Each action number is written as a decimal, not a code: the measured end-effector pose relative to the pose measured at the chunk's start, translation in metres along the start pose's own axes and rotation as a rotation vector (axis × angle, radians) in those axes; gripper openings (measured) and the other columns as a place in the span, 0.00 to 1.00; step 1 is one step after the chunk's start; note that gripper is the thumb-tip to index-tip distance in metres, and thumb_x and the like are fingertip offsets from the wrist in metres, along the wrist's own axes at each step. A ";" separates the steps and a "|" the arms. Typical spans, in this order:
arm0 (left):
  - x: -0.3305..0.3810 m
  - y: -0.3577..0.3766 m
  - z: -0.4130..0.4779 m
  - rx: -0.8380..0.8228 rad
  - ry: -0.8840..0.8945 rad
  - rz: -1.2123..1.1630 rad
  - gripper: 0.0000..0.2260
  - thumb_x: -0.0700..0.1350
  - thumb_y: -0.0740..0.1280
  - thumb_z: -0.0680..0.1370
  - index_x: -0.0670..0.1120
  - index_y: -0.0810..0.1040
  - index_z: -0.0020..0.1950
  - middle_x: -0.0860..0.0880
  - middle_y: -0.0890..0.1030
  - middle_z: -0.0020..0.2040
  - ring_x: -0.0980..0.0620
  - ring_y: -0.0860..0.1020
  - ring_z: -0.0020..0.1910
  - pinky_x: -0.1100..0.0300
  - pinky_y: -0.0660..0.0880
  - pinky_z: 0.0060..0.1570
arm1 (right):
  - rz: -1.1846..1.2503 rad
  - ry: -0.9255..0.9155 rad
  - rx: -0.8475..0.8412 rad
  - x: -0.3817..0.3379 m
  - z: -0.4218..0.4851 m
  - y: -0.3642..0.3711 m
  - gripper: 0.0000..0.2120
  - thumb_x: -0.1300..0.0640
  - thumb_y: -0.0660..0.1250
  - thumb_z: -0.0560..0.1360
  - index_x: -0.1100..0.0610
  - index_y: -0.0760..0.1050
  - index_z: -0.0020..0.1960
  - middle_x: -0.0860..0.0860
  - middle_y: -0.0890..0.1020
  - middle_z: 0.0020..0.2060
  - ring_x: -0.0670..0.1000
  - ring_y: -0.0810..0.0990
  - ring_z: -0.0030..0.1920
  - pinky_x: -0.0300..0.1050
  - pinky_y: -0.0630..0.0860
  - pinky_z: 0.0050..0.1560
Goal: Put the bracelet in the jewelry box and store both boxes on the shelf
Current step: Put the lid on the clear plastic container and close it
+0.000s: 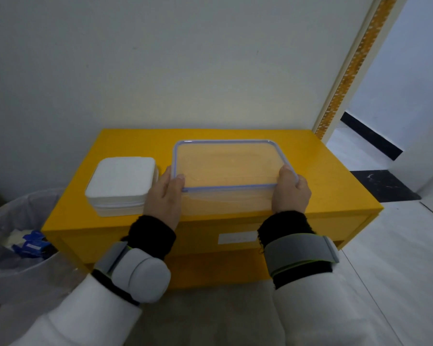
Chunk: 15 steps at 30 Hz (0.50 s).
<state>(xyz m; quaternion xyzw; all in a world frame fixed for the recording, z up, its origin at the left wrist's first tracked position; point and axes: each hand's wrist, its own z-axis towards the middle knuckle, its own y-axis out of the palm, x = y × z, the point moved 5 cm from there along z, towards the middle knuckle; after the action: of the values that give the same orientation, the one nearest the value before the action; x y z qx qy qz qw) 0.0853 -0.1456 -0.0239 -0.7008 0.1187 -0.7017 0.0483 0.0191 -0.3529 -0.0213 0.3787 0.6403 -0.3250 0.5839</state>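
A clear plastic box (225, 168) with a blue-rimmed lid stands on the yellow cabinet (323, 181), right of centre. My left hand (164, 196) grips its near left corner, thumb on the lid. My right hand (291, 191) grips its near right corner the same way. A white square jewelry box (121, 183), closed, sits on the cabinet just left of my left hand. No bracelet is visible. Below the cabinet top, an open yellow shelf (210, 265) runs across the front.
A bin lined with a clear bag (18, 245), holding blue and white wrappers, stands left of the cabinet. A wall rises right behind the cabinet. A doorway with a gold-trimmed frame (348, 71) opens at the right. Pale floor lies in front.
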 end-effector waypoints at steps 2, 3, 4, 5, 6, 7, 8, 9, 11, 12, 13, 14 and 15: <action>0.000 0.002 -0.001 -0.001 0.007 -0.018 0.22 0.48 0.54 0.81 0.39 0.64 0.72 0.36 0.69 0.71 0.39 0.69 0.68 0.42 0.67 0.68 | -0.010 -0.011 0.006 0.001 0.000 0.000 0.22 0.52 0.56 0.78 0.64 0.66 0.67 0.55 0.70 0.49 0.54 0.67 0.47 0.47 0.62 0.46; 0.001 0.003 -0.002 -0.006 0.010 -0.025 0.22 0.49 0.54 0.81 0.41 0.62 0.73 0.37 0.68 0.71 0.40 0.68 0.68 0.43 0.66 0.68 | -0.012 -0.016 0.007 0.000 0.000 0.000 0.22 0.52 0.56 0.78 0.64 0.66 0.68 0.55 0.69 0.49 0.54 0.67 0.47 0.47 0.62 0.46; 0.001 0.005 -0.003 -0.014 0.018 -0.029 0.23 0.51 0.54 0.80 0.42 0.61 0.74 0.39 0.68 0.72 0.41 0.68 0.69 0.44 0.66 0.69 | -0.015 -0.019 0.009 0.000 0.001 -0.001 0.22 0.52 0.56 0.78 0.64 0.66 0.68 0.55 0.69 0.49 0.53 0.66 0.47 0.46 0.62 0.46; 0.003 0.007 -0.004 -0.032 0.040 -0.031 0.26 0.54 0.55 0.79 0.43 0.60 0.74 0.40 0.68 0.72 0.42 0.68 0.69 0.45 0.66 0.69 | -0.019 -0.021 0.006 0.000 0.001 -0.001 0.22 0.51 0.56 0.79 0.63 0.66 0.68 0.55 0.70 0.49 0.54 0.67 0.47 0.46 0.63 0.45; 0.006 0.008 -0.006 -0.064 0.074 -0.029 0.32 0.60 0.56 0.76 0.43 0.60 0.74 0.42 0.70 0.71 0.43 0.69 0.68 0.47 0.67 0.68 | -0.028 -0.022 0.006 0.000 0.001 -0.001 0.22 0.51 0.56 0.79 0.63 0.66 0.67 0.55 0.70 0.49 0.54 0.68 0.46 0.45 0.64 0.42; 0.009 0.008 -0.008 -0.101 0.113 -0.019 0.40 0.68 0.58 0.70 0.43 0.61 0.73 0.42 0.72 0.68 0.44 0.72 0.65 0.49 0.70 0.65 | -0.041 -0.025 0.006 0.000 0.001 -0.001 0.21 0.51 0.56 0.79 0.62 0.66 0.67 0.55 0.71 0.48 0.54 0.68 0.46 0.44 0.65 0.39; 0.012 0.008 -0.009 -0.137 0.144 0.002 0.48 0.73 0.60 0.62 0.43 0.61 0.72 0.44 0.74 0.65 0.46 0.73 0.62 0.51 0.71 0.62 | -0.051 -0.027 0.010 -0.001 0.001 -0.002 0.21 0.51 0.56 0.79 0.61 0.66 0.66 0.55 0.71 0.48 0.55 0.69 0.46 0.43 0.65 0.36; 0.011 0.009 -0.009 -0.161 0.160 0.035 0.54 0.75 0.63 0.56 0.44 0.60 0.72 0.45 0.74 0.64 0.47 0.74 0.61 0.51 0.72 0.61 | -0.055 -0.028 0.015 -0.002 0.001 -0.002 0.20 0.51 0.56 0.79 0.61 0.67 0.66 0.55 0.71 0.48 0.55 0.69 0.46 0.42 0.65 0.35; 0.005 0.008 -0.008 -0.172 0.163 0.115 0.56 0.71 0.67 0.53 0.46 0.56 0.74 0.46 0.71 0.69 0.47 0.71 0.66 0.49 0.71 0.64 | -0.051 -0.033 0.031 -0.003 0.001 -0.003 0.20 0.51 0.56 0.79 0.62 0.68 0.65 0.55 0.72 0.48 0.54 0.70 0.46 0.42 0.65 0.35; 0.003 0.008 -0.007 -0.162 0.161 0.139 0.55 0.68 0.68 0.54 0.47 0.55 0.75 0.46 0.69 0.71 0.47 0.69 0.68 0.48 0.70 0.66 | -0.049 -0.033 0.036 -0.003 0.001 -0.003 0.20 0.51 0.56 0.79 0.63 0.68 0.65 0.55 0.72 0.47 0.54 0.69 0.46 0.42 0.65 0.34; 0.001 0.008 -0.007 -0.151 0.169 0.144 0.53 0.65 0.69 0.55 0.47 0.55 0.75 0.46 0.69 0.71 0.47 0.69 0.68 0.49 0.69 0.66 | -0.047 -0.030 0.038 -0.004 0.000 -0.002 0.20 0.51 0.56 0.79 0.63 0.69 0.65 0.55 0.72 0.47 0.54 0.69 0.46 0.42 0.64 0.34; 0.000 0.008 -0.007 -0.137 0.180 0.145 0.52 0.64 0.69 0.55 0.47 0.56 0.74 0.46 0.69 0.71 0.47 0.69 0.68 0.52 0.69 0.65 | -0.046 -0.028 0.043 -0.004 -0.001 -0.002 0.20 0.51 0.56 0.79 0.63 0.69 0.65 0.55 0.72 0.47 0.54 0.69 0.46 0.42 0.64 0.35; 0.000 0.009 -0.007 -0.127 0.194 0.141 0.50 0.63 0.69 0.56 0.47 0.57 0.74 0.46 0.70 0.70 0.47 0.69 0.67 0.55 0.69 0.63 | -0.046 -0.028 0.049 -0.004 -0.001 -0.002 0.20 0.50 0.56 0.79 0.63 0.69 0.64 0.54 0.72 0.47 0.54 0.70 0.46 0.42 0.64 0.34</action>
<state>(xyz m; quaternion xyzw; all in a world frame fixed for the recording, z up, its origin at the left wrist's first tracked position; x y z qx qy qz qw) 0.0774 -0.1533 -0.0260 -0.6213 0.2160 -0.7521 0.0416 0.0171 -0.3536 -0.0171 0.3736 0.6323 -0.3593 0.5758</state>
